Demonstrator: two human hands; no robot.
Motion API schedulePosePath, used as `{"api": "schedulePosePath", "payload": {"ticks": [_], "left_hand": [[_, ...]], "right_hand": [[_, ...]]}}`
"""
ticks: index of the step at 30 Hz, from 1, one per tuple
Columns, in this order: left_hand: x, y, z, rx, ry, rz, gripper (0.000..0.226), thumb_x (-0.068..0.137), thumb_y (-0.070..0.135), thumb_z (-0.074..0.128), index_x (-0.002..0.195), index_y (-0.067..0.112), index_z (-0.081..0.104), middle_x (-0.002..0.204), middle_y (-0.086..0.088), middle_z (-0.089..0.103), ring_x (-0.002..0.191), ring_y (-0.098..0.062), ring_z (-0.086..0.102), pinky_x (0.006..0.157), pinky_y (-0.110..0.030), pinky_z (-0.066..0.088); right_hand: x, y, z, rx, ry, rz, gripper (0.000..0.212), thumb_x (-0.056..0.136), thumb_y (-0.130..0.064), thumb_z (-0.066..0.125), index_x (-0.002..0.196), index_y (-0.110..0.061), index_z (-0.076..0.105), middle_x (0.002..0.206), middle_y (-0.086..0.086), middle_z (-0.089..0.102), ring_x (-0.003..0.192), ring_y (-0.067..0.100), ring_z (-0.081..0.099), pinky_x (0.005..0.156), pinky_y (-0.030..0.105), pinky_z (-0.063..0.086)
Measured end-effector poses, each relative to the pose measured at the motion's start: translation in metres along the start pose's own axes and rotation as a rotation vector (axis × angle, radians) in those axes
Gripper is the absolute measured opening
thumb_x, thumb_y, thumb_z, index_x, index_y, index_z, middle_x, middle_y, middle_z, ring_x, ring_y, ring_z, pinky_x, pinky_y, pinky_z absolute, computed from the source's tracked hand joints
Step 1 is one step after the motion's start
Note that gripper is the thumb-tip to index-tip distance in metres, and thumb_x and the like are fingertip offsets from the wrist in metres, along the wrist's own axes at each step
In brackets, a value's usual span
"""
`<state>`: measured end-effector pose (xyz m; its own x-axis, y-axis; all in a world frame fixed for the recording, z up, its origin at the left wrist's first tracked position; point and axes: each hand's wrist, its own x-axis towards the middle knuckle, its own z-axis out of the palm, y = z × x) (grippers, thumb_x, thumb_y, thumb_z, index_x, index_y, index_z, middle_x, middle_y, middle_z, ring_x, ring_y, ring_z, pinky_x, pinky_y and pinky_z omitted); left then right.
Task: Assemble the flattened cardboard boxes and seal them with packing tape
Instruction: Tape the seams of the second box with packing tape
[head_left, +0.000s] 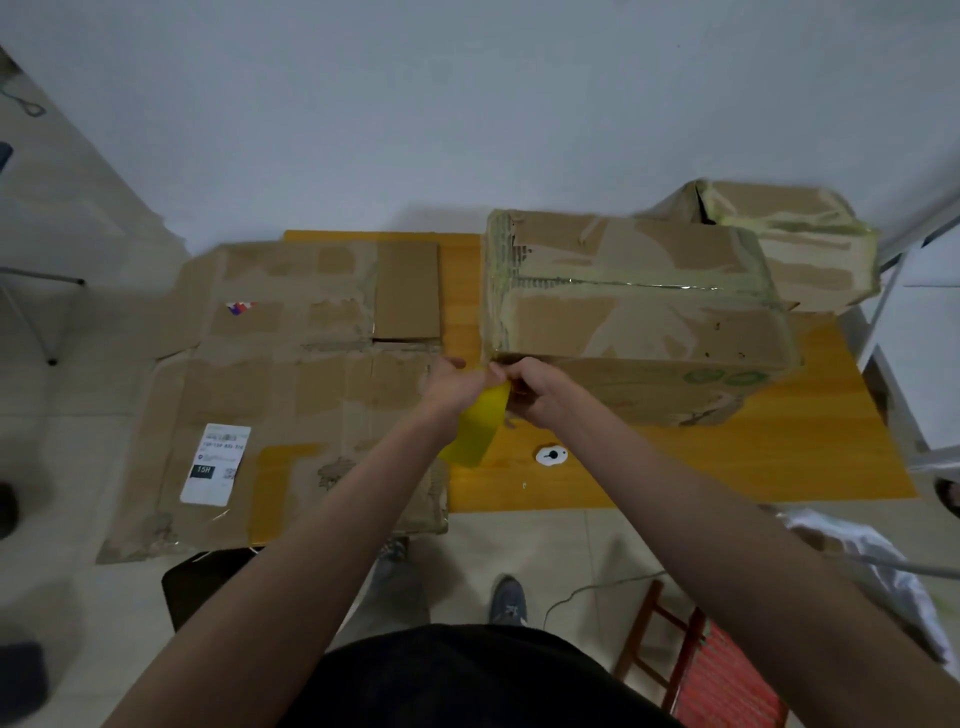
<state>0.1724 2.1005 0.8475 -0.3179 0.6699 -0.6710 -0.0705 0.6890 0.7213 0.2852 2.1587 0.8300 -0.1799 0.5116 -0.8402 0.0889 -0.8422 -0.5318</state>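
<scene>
The box (639, 317) stands assembled on the orange table (779, 457), worn brown, its seams covered in yellowish tape. At its near left corner, both hands, left (447, 387) and right (530, 392), pinch a yellow tape strip (475, 431).

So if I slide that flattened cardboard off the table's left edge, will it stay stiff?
Probably not. The flattened cardboard is creased and split between its flaps, so it would likely fold along those lines. It already overhangs the table, so a push may tip it off. It looks light for its size.
</scene>
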Motion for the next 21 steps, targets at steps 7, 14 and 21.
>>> {"api": "schedulePosePath", "payload": {"ticks": [7,14,21], "left_hand": [[-0.008,-0.033,0.009,-0.202,-0.103,-0.118,0.057,0.077,0.03,0.082,0.122,0.012,0.052,0.112,-0.011,0.066,0.096,-0.026,0.068,0.078,-0.04,0.059],[-0.029,-0.036,0.008,-0.107,-0.224,0.078,0.049,0.09,0.018,0.073,0.131,0.029,0.049,0.113,-0.013,0.062,0.098,-0.027,0.063,0.088,-0.045,0.054],[-0.056,-0.037,0.02,0.004,-0.315,0.265,0.055,0.081,0.024,0.079,0.128,0.038,0.053,0.102,-0.013,0.056,0.096,-0.027,0.06,0.093,-0.053,0.052]], "right_hand": [[0.018,0.05,-0.021,-0.038,0.163,-0.155,0.02,0.098,-0.005,0.056,0.114,0.004,0.064,0.103,0.02,0.069,0.071,0.023,0.066,0.052,0.03,0.057],[-0.031,0.032,-0.04,-0.051,0.022,-0.265,0.025,0.097,-0.002,0.049,0.118,-0.004,0.061,0.088,0.012,0.066,0.074,0.022,0.065,0.057,0.028,0.055],[-0.082,0.053,-0.066,0.066,-0.182,-0.328,0.034,0.096,-0.012,0.06,0.129,-0.018,0.057,0.098,0.014,0.068,0.081,0.025,0.066,0.066,0.035,0.054]]}}
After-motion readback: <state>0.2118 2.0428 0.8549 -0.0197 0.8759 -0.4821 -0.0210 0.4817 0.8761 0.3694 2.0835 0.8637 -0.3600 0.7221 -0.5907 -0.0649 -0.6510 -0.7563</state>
